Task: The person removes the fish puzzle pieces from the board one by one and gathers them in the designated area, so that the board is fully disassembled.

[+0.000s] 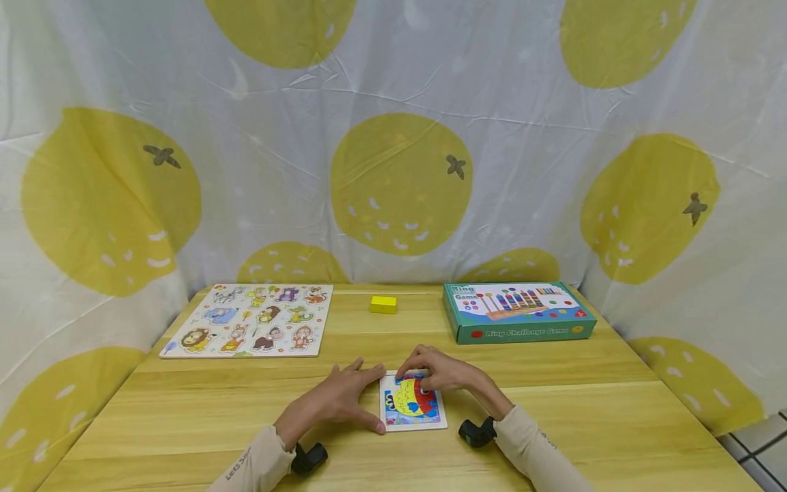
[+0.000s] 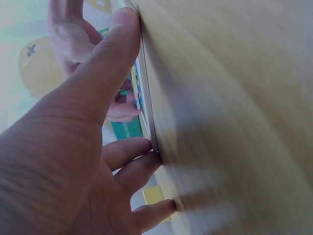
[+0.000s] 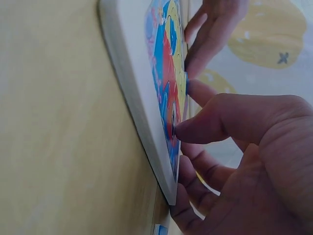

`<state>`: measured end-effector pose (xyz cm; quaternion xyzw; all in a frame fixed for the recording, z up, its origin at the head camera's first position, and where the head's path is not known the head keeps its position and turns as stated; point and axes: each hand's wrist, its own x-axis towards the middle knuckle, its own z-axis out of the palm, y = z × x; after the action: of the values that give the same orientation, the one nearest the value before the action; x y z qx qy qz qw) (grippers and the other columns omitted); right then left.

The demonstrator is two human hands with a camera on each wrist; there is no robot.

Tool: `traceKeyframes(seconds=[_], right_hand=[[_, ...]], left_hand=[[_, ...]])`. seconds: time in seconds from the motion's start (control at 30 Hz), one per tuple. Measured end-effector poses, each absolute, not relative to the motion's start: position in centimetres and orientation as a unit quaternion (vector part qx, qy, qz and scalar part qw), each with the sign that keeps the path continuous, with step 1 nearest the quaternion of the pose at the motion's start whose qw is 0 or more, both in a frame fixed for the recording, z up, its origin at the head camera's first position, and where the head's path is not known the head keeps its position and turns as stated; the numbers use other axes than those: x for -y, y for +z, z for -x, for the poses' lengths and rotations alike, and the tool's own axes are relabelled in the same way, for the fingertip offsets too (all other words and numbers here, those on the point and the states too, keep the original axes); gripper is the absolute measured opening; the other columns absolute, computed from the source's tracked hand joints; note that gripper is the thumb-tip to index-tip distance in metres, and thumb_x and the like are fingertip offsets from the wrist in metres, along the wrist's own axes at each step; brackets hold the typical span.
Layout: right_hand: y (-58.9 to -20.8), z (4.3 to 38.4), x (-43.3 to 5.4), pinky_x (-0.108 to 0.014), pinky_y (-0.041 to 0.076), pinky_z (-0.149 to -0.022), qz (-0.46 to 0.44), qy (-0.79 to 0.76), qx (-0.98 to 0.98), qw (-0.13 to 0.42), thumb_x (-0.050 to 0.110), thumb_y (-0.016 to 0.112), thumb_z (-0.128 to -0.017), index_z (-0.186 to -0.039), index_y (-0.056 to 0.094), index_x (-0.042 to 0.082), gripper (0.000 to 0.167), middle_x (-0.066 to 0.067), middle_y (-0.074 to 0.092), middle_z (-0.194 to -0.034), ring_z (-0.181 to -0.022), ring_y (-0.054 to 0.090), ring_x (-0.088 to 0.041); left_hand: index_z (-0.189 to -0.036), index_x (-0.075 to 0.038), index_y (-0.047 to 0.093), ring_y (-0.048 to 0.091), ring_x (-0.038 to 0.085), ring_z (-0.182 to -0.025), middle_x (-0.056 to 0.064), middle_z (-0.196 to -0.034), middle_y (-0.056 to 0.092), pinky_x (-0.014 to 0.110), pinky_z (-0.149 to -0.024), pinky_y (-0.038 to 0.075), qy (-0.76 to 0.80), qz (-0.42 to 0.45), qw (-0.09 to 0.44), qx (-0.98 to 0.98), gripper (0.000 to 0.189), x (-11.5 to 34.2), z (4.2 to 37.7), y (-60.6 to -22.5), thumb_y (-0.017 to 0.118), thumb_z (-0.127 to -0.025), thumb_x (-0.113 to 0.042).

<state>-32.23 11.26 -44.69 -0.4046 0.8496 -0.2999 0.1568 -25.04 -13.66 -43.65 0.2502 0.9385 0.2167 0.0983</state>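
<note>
A small fish jigsaw puzzle [image 1: 413, 408] in a pale wooden frame lies flat on the table. Its fish is yellow and red on a blue background. My left hand [image 1: 344, 395] lies along the frame's left side, fingers spread; thumb and fingertips touch the frame near its two left corners. Over the puzzle's top part, my right hand [image 1: 444, 371] has its thumb on the fish's eye. Its index fingertip touches a blue puzzle piece [image 3: 186, 82] that stands slightly proud at the far side. In the right wrist view the other fingers are bent beside the frame's edge.
An animal puzzle board [image 1: 249, 321] lies at the back left of the wooden table [image 1: 215, 410]. A yellow block [image 1: 384, 305] sits at the back middle. On the back right is a green Ring Challenge Game box [image 1: 519, 312]. A patterned curtain [image 1: 277, 171] hangs behind.
</note>
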Motion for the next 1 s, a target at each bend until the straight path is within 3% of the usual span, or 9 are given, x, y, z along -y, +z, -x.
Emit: traceKeyframes(seconds=[0.4,0.7,0.83,1.0], right_hand=[[-44.39,32.05,-11.37,-0.030,0.040,-0.086,0.410,-0.308,-0.844,0.159,-0.005,0.059,-0.082,-0.111,0.070,0.021,0.041,0.003,0.051,-0.102,-0.101,0.046,-0.016],[-44.54,32.42,-11.56,-0.031,0.044,-0.095,0.411,-0.347,-0.822,0.187,-0.004,0.060,-0.085,-0.118,0.068,0.017,0.040,0.003,0.061,-0.111,-0.107,0.053,-0.015],[-44.45,32.40,-11.50,-0.028,0.045,-0.094,0.393,-0.351,-0.827,0.194,-0.004,0.060,-0.085,-0.122,0.064,0.016,0.042,0.004,0.061,-0.112,-0.102,0.053,-0.013],[-44.34,32.41,-11.47,-0.026,0.046,-0.091,0.383,-0.355,-0.830,0.197,-0.005,0.060,-0.086,-0.117,0.062,0.010,0.035,0.002,0.062,-0.106,-0.095,0.054,-0.013]], left_hand=[[-0.145,-0.013,0.043,0.023,0.044,-0.141,0.007,-0.148,0.044,0.074,-0.104,0.013,0.220,-0.251,0.095,-0.938,0.100,13.68,24.95,-43.67,0.075,-0.066,-0.066],[-0.146,-0.013,0.043,0.023,0.044,-0.141,0.007,-0.149,0.043,0.074,-0.104,0.013,0.219,-0.247,0.098,-0.939,0.100,13.64,24.98,-43.70,0.074,-0.066,-0.065],[-0.145,-0.013,0.043,0.023,0.044,-0.141,0.007,-0.149,0.043,0.075,-0.104,0.013,0.219,-0.249,0.097,-0.939,0.100,13.65,24.97,-43.69,0.075,-0.066,-0.065],[-0.145,-0.013,0.044,0.023,0.045,-0.141,0.008,-0.149,0.042,0.075,-0.104,0.013,0.222,-0.251,0.095,-0.937,0.099,13.63,24.92,-43.66,0.075,-0.067,-0.065]])
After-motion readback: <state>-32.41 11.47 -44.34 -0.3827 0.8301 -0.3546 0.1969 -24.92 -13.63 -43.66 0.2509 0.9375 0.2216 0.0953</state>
